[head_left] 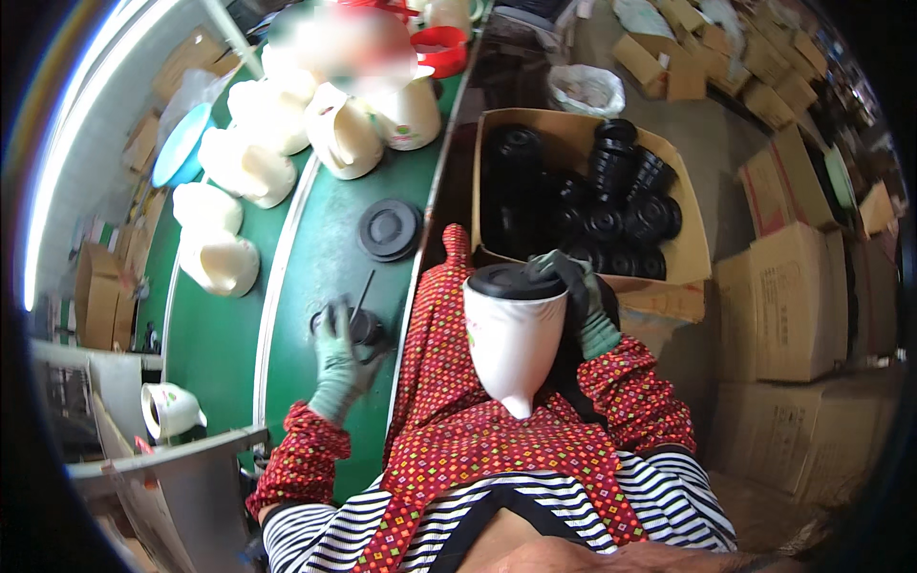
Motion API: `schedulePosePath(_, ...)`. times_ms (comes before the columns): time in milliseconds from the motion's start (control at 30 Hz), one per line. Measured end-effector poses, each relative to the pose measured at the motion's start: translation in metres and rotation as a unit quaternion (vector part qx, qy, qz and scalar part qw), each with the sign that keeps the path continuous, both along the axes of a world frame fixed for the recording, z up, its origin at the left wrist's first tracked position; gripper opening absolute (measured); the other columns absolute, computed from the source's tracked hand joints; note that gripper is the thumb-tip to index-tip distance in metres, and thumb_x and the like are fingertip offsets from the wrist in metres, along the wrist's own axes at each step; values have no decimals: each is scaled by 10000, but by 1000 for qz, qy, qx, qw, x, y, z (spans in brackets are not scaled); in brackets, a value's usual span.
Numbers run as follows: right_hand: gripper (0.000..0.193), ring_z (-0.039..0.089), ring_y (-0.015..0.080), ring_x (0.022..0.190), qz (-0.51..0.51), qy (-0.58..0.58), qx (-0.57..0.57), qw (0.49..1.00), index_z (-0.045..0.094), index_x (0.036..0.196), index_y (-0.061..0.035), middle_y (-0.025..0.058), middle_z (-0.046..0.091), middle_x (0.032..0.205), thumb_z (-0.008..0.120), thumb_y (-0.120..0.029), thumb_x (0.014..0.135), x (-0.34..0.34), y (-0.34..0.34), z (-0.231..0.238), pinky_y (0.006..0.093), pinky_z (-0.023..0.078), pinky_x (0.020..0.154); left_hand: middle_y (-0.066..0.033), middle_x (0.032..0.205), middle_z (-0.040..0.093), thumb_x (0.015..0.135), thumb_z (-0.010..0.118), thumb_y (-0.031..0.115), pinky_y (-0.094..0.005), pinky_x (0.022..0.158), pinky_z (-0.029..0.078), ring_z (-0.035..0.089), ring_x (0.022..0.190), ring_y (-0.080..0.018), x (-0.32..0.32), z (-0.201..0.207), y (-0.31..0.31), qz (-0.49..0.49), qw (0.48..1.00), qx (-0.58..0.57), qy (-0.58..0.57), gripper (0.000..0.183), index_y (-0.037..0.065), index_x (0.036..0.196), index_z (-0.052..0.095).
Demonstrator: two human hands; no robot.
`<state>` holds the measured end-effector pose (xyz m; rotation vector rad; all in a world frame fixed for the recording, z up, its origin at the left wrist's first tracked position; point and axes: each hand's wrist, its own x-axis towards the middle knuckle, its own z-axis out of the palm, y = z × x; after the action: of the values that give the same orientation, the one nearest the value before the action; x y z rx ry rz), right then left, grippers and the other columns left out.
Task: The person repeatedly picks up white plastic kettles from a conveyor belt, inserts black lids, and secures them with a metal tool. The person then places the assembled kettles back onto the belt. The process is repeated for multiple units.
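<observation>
My right hand, in a grey-green glove with dark fingers, grips a white jug at its black top and right side. The jug hangs above my lap, its spout-like tip toward me and a black round piece covering its upper end. On the green bench to the left, my left hand, gloved alike, has its fingers curled around a small black round part with a thin rod standing up from it. Farther along lies a black round disc-shaped lid.
Several white jugs stand on the green bench, with a light blue basin and red ring-like piece beyond. To my right sits a cardboard box of black parts, beside stacked cartons. One white jug rests at lower left.
</observation>
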<state>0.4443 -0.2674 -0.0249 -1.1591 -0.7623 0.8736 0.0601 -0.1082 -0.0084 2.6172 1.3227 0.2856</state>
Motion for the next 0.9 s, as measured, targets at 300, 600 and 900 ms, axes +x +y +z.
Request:
schedulePosePath(300,116,668,245,1039,138,-100,-30,985,772,892,-9,86,733,985,725,-108,930,-1,-5,44,436,450,1117,-80,1062,746,956,655,11,-299,692,548,687,790,-159,-36,-64,40,92,907,-326,-253,578,79,1521,553)
schedulePosePath(600,612,451,398,1469,118,-531,113,832,667,1384,-112,159,571,1504,830,-215,802,32,60,120,575,290,1232,-49,1003,703,985,601,-6,-252,732,532,623,826,-79,128,151,39,-19,846,-506,-168,591,-14,1561,470)
schedulePosePath(900,295,665,225,790,280,-184,41,941,768,937,1,105,717,884,786,-293,911,64,130,30,367,512,763,-254,1193,646,912,651,116,-425,920,536,679,1026,-367,229,191,54,-364,861,-342,-98,534,-53,1415,592)
